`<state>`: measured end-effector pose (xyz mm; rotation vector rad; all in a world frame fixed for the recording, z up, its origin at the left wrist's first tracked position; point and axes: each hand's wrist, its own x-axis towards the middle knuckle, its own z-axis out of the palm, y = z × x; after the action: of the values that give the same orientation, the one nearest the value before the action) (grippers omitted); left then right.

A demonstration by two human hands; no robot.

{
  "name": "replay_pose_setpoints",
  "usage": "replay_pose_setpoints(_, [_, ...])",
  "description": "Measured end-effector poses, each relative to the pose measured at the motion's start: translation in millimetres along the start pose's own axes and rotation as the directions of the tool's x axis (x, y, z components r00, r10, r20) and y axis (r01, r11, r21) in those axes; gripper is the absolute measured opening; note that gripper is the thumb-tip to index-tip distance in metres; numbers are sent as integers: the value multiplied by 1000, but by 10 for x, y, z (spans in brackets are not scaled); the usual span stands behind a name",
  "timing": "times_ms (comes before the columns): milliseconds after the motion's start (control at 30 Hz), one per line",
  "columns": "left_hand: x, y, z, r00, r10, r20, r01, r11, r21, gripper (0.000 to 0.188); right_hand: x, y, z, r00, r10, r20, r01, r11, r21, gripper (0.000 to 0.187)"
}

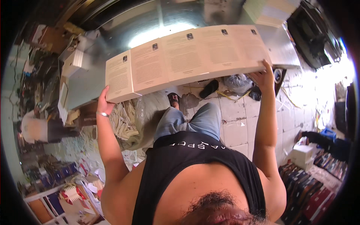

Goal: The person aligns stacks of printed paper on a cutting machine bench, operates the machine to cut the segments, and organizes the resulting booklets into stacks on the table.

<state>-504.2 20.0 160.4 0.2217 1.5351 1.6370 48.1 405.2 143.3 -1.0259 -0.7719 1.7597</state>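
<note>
Paper pile (77, 60) sits by the left edge of the shiny table (88, 80). Next, your left hand (105, 103) is wrapped around the near left corner of a long row of five paper blocks (183, 56). That row stretches between your hands, over the table's near edge. Your right hand (264, 78) grips its near right corner.

Book blocks (183, 56): five side by side along the counter's (90, 78) near edge, between left hand (106, 103) and right hand (265, 79)
Paper stack (268, 13): toward the far right corner
Smaller stack (73, 63): near the left edge
Slipper (209, 89): on the floor (234, 135), before the near edge
</note>
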Motion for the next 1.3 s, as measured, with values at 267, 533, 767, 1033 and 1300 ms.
replay_pose_setpoints(267, [-168, -81, -131, 991, 136, 17, -131, 976, -174, 39, -83, -121, -190, 994, -40, -98, 47, 996, 72, 61])
replay_pose_setpoints(533, [-715, 389, -357, 886, 405, -225, -451, 866, -215, 34, -348, -757, -345, 911, -354, -212, 344, 935, -85, 48])
replay_pose_setpoints(767, [-823, 595, 772, 865, 499, -48, -471, 776, -420, 46, -730, -727, 404, 921, -388, 33, 344, 850, 399, 50])
replay_pose_setpoints(1033, [-386, 33, 1472, 940, 307, 147, -227, 887, -401, 40, -747, -72, 1107, 984, -172, 47, 159, 966, 204, 47])
replay_pose_setpoints(1300, [-457, 193, 1574, 961, 256, 104, -264, 962, 69, 37, -818, 8, 1207, 983, -181, 13, 181, 983, -5, 50])
